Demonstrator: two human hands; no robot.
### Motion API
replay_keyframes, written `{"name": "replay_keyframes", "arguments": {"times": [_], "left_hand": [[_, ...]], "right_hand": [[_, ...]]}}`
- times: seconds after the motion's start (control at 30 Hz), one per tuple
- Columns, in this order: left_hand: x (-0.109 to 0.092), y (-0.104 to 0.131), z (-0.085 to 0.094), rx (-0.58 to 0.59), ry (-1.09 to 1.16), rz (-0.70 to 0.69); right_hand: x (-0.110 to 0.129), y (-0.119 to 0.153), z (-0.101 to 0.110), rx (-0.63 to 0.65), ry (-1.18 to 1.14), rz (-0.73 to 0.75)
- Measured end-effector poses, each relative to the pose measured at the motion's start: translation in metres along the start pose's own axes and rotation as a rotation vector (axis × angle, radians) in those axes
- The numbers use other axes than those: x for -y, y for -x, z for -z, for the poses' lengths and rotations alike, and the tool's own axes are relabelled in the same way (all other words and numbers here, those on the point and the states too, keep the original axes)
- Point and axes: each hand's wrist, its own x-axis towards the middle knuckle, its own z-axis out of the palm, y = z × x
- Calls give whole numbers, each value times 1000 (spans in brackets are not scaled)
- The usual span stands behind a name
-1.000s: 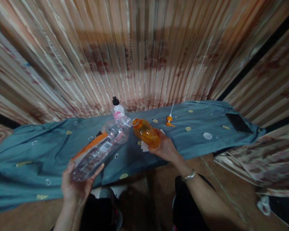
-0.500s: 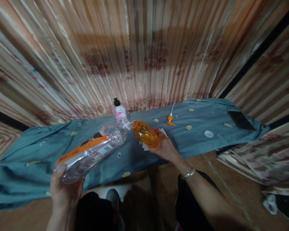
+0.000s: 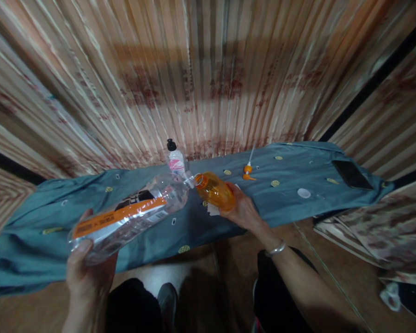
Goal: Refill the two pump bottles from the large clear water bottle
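My left hand (image 3: pixel 92 273) is wrapped around the base of a large clear plastic bottle (image 3: pixel 138 236) with an orange label. The bottle lies tilted in the air, its neck pointing right. My right hand (image 3: pixel 241 208) grips a smaller amber bottle (image 3: pixel 217 192), uncapped and leaning left. The two mouths meet or nearly meet; I cannot tell whether they touch. Whether liquid passes between them is not visible. Behind the necks stands a clear bottle with a black cap and pink label (image 3: pixel 176 163). An orange pump head (image 3: pixel 248 171) with a white tube lies farther right.
A blue-green patterned cloth (image 3: pixel 284 203) covers the long narrow surface. On it lie a dark phone (image 3: pixel 352 175), a small white disc (image 3: pixel 303 193) and white paper (image 3: pixel 213 210) under the amber bottle. A striped curtain (image 3: pixel 211 83) hangs close behind.
The clear bottle has turned slightly in my left hand, showing more of its label and lying a little flatter. The whole view has shifted slightly. Both bottles stay mouth to mouth.
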Motion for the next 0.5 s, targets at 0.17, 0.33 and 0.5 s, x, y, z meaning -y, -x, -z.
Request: {"name": "replay_keyframes", "arguments": {"times": [0.17,0.33,0.5], "left_hand": [[-1,3,3,-7,-2,4],[0,2,8,2,8,-2],[0,2,9,11,13,-6]], "right_hand": [[-4,-1,-1,-3,-6,-5],[-6,-1,0,40,-8,7],[-7,0,-2,28,-18,-4]]}}
